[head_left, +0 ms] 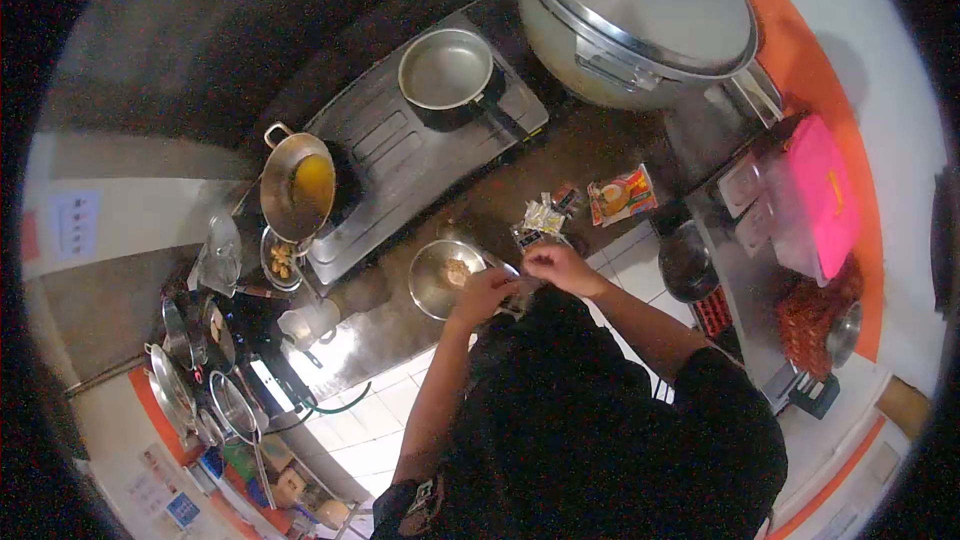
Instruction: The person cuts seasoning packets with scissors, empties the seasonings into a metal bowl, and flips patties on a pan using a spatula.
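A steel bowl (pixel 422 285) with a small pale-brown heap (pixel 457 272) in it stands on the counter in front of me. My left hand (pixel 487 294) is at the bowl's right side, its fingers pinched together. Close beside it, my right hand (pixel 562 269) is closed too, fingertips turned toward the left hand. Whatever is between the fingers is too small to make out. Another shiny metal edge (pixel 512 271) shows partly behind the hands. Small sachets (pixel 543 217) lie in a pile just beyond my right hand, and a red and yellow packet (pixel 622 196) lies to their right.
On the stove (pixel 385 150) stand a saucepan (pixel 446 70) and a pan of yellow oil (pixel 297 190). A large lidded pot (pixel 640 35) occupies the back right. A plate of fried pieces (pixel 281 260) and a clear jug (pixel 308 320) are at left. A pink-covered tub (pixel 820 200) is at right.
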The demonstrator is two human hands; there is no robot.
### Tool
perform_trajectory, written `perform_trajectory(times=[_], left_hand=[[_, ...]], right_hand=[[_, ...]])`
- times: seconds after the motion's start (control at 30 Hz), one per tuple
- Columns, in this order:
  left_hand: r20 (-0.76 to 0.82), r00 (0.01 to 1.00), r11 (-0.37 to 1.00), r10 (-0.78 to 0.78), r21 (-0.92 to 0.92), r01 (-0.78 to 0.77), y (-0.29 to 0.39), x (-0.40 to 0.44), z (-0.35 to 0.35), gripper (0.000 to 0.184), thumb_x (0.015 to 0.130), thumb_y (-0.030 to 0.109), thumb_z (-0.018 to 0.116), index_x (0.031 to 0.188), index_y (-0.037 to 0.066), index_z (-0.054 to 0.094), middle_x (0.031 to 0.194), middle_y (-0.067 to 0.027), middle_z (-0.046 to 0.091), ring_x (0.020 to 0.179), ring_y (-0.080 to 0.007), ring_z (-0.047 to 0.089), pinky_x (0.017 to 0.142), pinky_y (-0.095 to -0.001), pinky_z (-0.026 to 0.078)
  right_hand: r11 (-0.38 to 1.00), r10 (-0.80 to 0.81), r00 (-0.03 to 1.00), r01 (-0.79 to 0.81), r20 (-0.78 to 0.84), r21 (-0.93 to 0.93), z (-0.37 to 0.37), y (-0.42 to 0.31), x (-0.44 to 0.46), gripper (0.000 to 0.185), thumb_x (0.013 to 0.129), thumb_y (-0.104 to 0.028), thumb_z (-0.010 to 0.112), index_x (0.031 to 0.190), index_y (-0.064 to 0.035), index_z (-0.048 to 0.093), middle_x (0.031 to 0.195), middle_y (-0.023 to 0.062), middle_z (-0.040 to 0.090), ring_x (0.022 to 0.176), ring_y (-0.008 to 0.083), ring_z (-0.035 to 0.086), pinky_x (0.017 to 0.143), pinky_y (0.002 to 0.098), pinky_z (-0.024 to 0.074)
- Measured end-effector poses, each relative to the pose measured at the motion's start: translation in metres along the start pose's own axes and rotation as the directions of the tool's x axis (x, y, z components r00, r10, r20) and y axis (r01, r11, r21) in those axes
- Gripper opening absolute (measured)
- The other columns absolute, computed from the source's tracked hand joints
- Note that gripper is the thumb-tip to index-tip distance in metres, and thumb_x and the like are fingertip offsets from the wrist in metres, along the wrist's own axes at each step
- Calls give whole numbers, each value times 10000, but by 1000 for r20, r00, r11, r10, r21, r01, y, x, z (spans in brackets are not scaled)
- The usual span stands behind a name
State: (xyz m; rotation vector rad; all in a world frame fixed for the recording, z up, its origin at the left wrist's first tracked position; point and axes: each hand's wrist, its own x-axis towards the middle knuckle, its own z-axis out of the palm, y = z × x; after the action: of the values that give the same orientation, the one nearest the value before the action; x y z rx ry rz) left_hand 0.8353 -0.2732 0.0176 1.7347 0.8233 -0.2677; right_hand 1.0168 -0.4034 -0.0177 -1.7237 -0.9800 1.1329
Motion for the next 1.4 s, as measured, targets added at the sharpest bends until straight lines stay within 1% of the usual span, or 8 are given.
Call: perform_trajectory(times=[0.07,0.2,0.3,0.73,0.83,0.97,1.2,1.4], left_hand=[[-46,997,992,-57,-111,52,-17,-15,-5,348,782,260,698,1002,-4,638,815,-111,667,738,-172,632,683,-294,491],[-309,932,932,-190,-356,72,-29,-64,-18,268,808,195,682,947,-30,643,789,-58,658,657,-113,584,625,-246,469],[-367,873,798,-321,-601,41,-29,-79,-29,213,822,166,671,944,-4,630,783,-53,639,629,-110,566,588,-239,458],[-478,814,282,-331,-873,-399,12,-112,-57,78,873,100,589,888,77,516,871,-85,633,673,-192,626,597,-318,512],[-480,835,140,-269,-877,-459,21,-103,-52,79,882,86,565,918,88,495,897,-94,621,707,-234,643,662,-355,526],[-425,884,58,-193,-905,-422,36,-88,-47,87,888,71,544,926,100,471,926,-90,596,766,-274,642,744,-411,527],[-471,882,57,-12,-881,-469,72,-75,-43,123,889,36,504,955,121,442,995,-68,557,937,-225,582,797,-412,510],[-442,896,135,51,-885,-445,102,-92,-41,290,897,101,434,1187,102,426,1042,-114,580,991,-255,578,864,-370,490]], right_hand=[[982,184,950,-166,-254,91,-4,34,25,198,779,-169,636,934,-46,638,863,79,648,798,160,605,706,310,462],[605,207,771,-584,-602,-541,-21,122,84,309,815,-197,560,1111,-114,592,909,141,651,870,313,626,764,392,481],[634,46,491,-688,-870,-354,-4,182,119,335,822,-222,559,1139,-116,575,913,139,655,854,316,628,750,393,482],[909,88,828,-295,-554,-295,-10,46,88,310,823,-227,617,1105,-98,633,913,71,663,778,227,620,657,311,464],[852,207,958,-77,-198,517,0,-85,53,369,859,-252,611,1219,-178,574,927,22,668,762,117,577,639,238,442],[703,106,993,-115,56,702,10,-142,20,427,866,-182,595,1284,-177,510,859,2,660,599,22,417,528,169,319],[938,-314,800,346,-511,-33,18,-214,-16,403,805,-93,646,1205,-104,588,880,61,608,751,181,531,709,296,442],[819,-560,766,455,-316,-349,61,-218,-29,429,742,-134,686,1155,-56,596,1022,126,533,943,284,529,833,370,421]])
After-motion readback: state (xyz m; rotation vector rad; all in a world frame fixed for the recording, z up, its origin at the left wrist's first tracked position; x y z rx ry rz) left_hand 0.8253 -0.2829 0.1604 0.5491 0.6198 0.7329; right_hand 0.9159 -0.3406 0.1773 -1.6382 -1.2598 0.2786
